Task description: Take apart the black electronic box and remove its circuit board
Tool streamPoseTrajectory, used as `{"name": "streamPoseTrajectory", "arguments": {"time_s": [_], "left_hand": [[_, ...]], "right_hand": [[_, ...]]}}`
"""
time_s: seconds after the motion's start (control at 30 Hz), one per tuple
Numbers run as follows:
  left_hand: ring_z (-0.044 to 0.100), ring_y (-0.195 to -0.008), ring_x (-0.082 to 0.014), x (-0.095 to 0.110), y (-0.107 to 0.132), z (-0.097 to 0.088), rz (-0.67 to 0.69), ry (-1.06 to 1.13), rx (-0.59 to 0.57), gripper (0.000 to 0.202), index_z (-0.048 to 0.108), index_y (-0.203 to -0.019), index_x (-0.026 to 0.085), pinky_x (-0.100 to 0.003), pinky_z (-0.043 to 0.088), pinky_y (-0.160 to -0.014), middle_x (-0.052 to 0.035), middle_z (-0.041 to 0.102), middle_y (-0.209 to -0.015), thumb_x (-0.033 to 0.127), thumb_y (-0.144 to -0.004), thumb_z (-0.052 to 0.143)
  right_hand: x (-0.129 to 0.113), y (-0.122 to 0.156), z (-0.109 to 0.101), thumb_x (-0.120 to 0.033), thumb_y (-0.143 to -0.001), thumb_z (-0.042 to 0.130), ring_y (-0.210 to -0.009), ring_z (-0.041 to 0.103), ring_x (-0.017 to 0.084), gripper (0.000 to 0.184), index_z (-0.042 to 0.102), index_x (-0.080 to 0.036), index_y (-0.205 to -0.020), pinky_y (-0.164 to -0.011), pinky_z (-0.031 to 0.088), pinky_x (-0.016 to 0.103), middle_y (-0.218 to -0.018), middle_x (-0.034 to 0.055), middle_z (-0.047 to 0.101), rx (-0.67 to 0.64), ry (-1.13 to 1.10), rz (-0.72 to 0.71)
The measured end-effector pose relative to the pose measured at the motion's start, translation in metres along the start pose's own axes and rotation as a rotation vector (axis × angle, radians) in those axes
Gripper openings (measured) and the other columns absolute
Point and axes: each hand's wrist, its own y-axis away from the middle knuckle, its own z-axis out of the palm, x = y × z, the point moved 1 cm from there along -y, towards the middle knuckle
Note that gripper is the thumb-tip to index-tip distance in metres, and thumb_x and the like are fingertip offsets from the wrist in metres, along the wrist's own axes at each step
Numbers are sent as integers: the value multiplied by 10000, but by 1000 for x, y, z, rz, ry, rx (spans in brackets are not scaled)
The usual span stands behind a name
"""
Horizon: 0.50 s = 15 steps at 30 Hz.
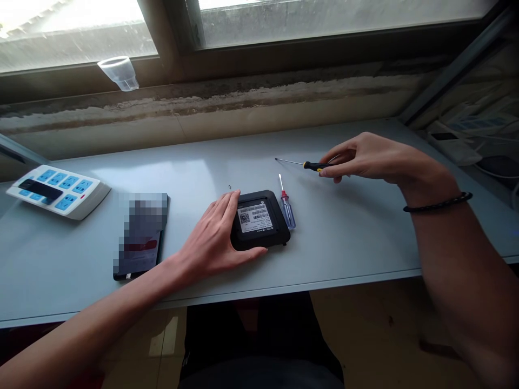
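Observation:
A flat black square device (274, 235) with a white label and QR code lies on the desk. My left hand (214, 232) grips its left side, fingers along the far left edge and thumb along the front. In my right hand (357, 156), a black and yellow screwdriver (312, 165) is pinched by the handle. Its thin shaft points left, above the desk and apart from the device. Close to the device's right side rests a second screwdriver (287, 210) with a clear bluish handle and red collar. A tiny screw-like piece (230, 187) sits beyond my left fingertips.
On the left lie a phone (160, 237), partly blurred out, and a white power strip (87, 200) with blue sockets and a dark object (40, 190) on top. The desk's front edge (324, 283) runs near me. A clear plastic cup-like piece (119, 73) is at the window frame.

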Motion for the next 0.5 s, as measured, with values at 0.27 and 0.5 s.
{"name": "streamPoseTrajectory", "arguments": {"time_s": [0.27, 0.5], "left_hand": [[379, -1521, -460, -1, 1, 3, -5, -2, 5, 1118, 246, -1579, -3, -646, 383, -1218, -356, 391, -1596, 684, -816, 687], [387, -1512, -475, -1, 1, 4, -4, -16, 0, 1115, 269, -1569, -24, -649, 390, -1217, -358, 394, -1594, 677, -813, 695]], "right_hand": [[-15, 8, 18, -477, -780, 675, -653, 492, 130, 279, 654, -205, -833, -599, 319, 313, -764, 25, 636, -116, 326, -18], [-18, 15, 29, -434, -783, 636, -588, 357, 97, 270, 499, -202, -771, -556, 230, 300, -713, -1, 522, -221, 415, -69]]}}
